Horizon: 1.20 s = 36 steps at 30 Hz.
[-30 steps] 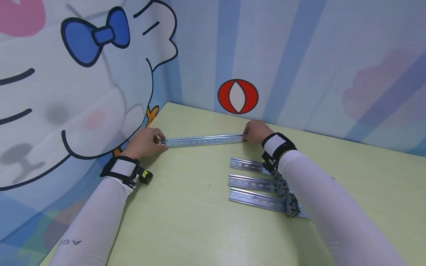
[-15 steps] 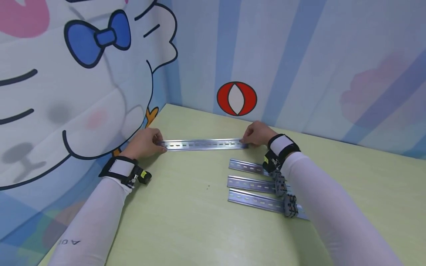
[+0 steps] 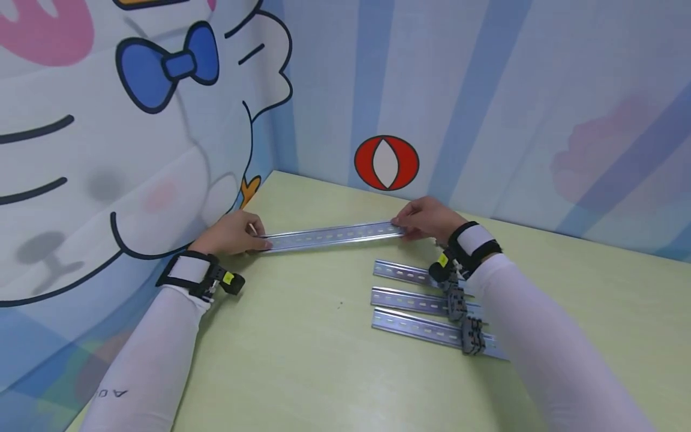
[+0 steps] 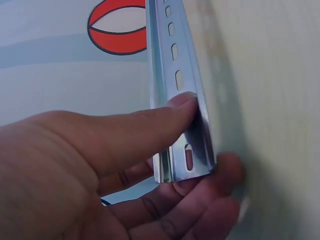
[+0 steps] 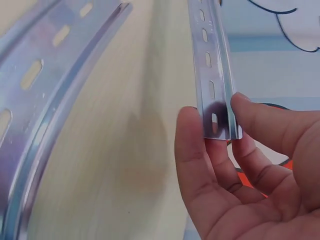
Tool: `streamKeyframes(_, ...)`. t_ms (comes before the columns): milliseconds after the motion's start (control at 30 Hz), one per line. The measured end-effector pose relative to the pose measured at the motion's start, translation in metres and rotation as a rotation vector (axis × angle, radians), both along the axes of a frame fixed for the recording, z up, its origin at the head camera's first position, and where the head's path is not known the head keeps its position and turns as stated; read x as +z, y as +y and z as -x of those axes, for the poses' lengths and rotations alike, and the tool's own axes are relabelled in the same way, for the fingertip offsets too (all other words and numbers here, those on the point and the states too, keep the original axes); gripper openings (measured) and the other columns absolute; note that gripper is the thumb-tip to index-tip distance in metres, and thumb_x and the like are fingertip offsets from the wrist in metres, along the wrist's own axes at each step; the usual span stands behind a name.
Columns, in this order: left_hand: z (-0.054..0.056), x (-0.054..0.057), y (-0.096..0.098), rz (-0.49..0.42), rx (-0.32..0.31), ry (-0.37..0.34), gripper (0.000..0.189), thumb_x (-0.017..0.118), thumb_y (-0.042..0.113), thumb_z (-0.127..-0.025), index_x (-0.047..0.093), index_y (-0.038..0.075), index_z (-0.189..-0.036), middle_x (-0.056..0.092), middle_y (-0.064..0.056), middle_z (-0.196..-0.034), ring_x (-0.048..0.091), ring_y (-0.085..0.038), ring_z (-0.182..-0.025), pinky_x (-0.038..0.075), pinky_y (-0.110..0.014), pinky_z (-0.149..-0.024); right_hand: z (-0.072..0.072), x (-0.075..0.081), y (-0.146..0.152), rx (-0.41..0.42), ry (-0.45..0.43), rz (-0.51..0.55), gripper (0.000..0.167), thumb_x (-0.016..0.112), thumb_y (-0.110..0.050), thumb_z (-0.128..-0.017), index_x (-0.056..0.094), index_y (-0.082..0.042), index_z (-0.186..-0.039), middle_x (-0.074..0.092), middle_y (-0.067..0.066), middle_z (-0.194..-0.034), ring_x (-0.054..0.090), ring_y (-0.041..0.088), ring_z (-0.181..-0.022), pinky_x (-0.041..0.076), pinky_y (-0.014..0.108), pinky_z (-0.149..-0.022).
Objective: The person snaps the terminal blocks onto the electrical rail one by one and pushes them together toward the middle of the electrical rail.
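A slotted metal DIN rail [image 3: 335,236] spans between both hands near the back of the table, its right end a little higher in the head view. My left hand [image 3: 232,233] grips its left end; in the left wrist view the thumb lies across the slotted face of the rail [image 4: 175,55] with fingers behind. At the other end my right hand [image 3: 428,219] pinches the rail [image 5: 210,75] by its edges, thumb on one side and a finger on the other. A shadow falls on the table beside the rail in both wrist views.
Three more DIN rails lie in a row: a back rail [image 3: 402,271], a middle rail [image 3: 407,300] and a front rail [image 3: 415,327]. Grey terminal blocks [image 3: 472,336] sit on them, partly under the right forearm. Printed walls [image 3: 324,90] border the pale table [image 3: 302,360] behind and left.
The rail has tilted from nearly level to right end higher, its face turning about its length. The right hand has shifted slightly right and its grip has changed; the left hand still holds its end.
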<state>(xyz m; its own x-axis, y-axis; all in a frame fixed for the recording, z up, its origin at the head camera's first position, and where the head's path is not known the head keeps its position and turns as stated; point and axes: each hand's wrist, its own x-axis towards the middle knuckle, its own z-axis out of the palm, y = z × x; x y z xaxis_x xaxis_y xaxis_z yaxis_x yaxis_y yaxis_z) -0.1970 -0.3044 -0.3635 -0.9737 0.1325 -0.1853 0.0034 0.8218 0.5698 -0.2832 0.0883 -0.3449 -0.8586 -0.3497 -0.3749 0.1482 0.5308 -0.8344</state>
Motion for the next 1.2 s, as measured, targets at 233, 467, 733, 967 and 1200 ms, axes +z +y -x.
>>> streamKeyframes(233,-0.007,0.018,0.016,-0.099,-0.047,0.019,0.033,0.074,0.023,-0.087,0.063,0.002,-0.109,0.068,-0.014,-0.095,0.066,-0.025,-0.071,0.055,-0.039,-0.065,-0.017,0.015,0.031,0.123,0.118,0.058,0.043,0.071,-0.019,-0.09,0.054,0.003,-0.124,0.058,0.021,-0.118,0.061,0.04,-0.111,0.048,0.05,-0.098)
streamKeyframes(467,-0.017,0.037,0.042,-0.077,-0.145,0.097,0.037,0.08,0.019,-0.081,0.067,0.008,-0.114,0.068,-0.011,-0.105,0.065,-0.025,-0.09,0.054,-0.035,-0.072,-0.047,0.031,0.072,0.218,0.255,-0.053,0.051,0.077,-0.026,-0.085,0.06,-0.005,-0.128,0.057,0.015,-0.124,0.056,0.028,-0.104,0.049,0.046,-0.094)
streamKeyframes(733,-0.038,0.054,0.07,-0.012,-0.254,0.141,0.034,0.082,0.017,-0.079,0.07,0.01,-0.11,0.069,-0.004,-0.103,0.066,-0.019,-0.088,0.054,-0.03,-0.07,-0.095,0.033,0.108,0.236,0.302,-0.101,0.045,0.079,-0.03,-0.082,0.065,-0.012,-0.121,0.068,0.008,-0.11,0.068,0.021,-0.093,0.055,0.037,-0.084)
streamKeyframes(967,-0.063,0.062,0.099,0.042,-0.327,0.102,0.038,0.086,0.021,-0.075,0.071,0.014,-0.109,0.065,-0.001,-0.104,0.064,-0.015,-0.08,0.055,-0.026,-0.069,-0.142,0.031,0.139,0.351,0.345,-0.156,0.04,0.081,-0.032,-0.079,0.065,-0.012,-0.11,0.067,0.006,-0.1,0.068,0.015,-0.081,0.056,0.03,-0.069)
streamKeyframes(1200,-0.087,0.063,0.123,0.142,-0.406,0.153,0.037,0.09,0.025,-0.07,0.075,0.017,-0.103,0.062,0.004,-0.093,0.058,-0.013,-0.079,0.05,-0.024,-0.067,-0.186,0.017,0.158,0.394,0.515,-0.232,0.035,0.081,-0.037,-0.078,0.065,-0.018,-0.103,0.066,-0.01,-0.093,0.062,0.005,-0.082,0.055,0.024,-0.068)
